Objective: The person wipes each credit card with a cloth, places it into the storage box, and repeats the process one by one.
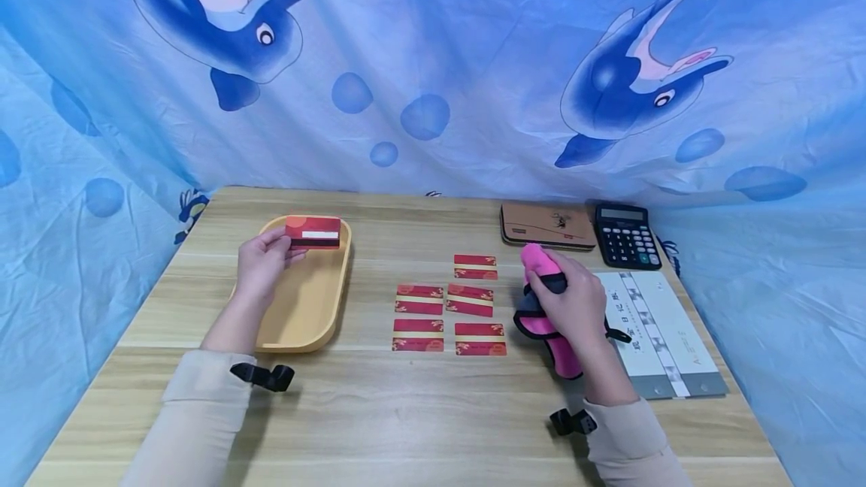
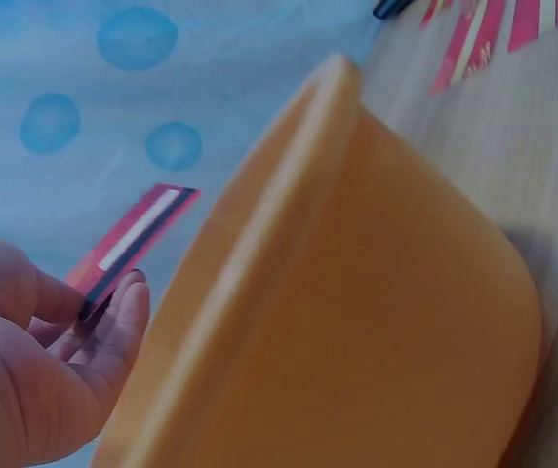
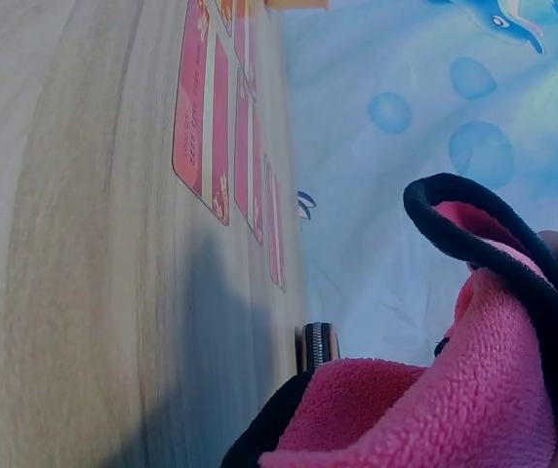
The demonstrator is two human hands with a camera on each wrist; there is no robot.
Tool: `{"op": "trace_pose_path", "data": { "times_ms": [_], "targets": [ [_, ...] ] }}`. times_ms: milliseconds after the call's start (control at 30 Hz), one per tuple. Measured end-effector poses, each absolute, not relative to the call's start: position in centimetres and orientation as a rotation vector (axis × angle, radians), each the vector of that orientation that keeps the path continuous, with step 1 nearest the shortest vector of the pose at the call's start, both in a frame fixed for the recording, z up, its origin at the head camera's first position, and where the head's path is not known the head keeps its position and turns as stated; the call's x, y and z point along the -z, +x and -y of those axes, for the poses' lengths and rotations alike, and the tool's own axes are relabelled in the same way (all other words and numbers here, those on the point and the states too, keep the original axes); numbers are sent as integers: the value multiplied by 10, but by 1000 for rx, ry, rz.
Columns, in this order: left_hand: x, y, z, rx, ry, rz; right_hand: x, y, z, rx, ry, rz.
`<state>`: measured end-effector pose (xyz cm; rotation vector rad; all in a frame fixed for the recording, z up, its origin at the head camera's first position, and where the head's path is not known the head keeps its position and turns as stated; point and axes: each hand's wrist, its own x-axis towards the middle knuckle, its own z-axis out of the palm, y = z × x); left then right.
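Over the yellow plastic tray [image 1: 294,314], my left hand [image 1: 259,265] pinches a red card [image 1: 311,225] by one end between thumb and fingers. That card's white strip and dark stripe show, and in the left wrist view the card [image 2: 133,239] is tilted beside the tray's rim. My right hand [image 1: 578,299] grips a bunched pink cloth [image 1: 564,358] with black edging and a dark grey side. In the right wrist view the pink cloth [image 3: 455,390] fills the lower corner, its folds hiding most of my fingers. Several red cards [image 1: 419,299] lie face up in the middle of the table.
A brown zip wallet [image 1: 548,224] lies at the back right beside a black calculator [image 1: 625,235]. A white and grey folder or notebook [image 1: 666,337] lies under and right of my right forearm. A blue dolphin-print curtain [image 1: 433,58] hangs behind the wooden table [image 1: 406,427].
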<state>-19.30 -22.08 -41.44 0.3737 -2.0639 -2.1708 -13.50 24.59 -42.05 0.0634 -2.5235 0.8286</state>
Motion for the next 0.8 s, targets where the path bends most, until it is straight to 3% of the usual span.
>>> {"op": "trace_pose_path", "data": {
  "times_ms": [800],
  "targets": [
    [441,-200,234,1662,321,2746,424,-137,-245,-853,85,2512]
  ]
}}
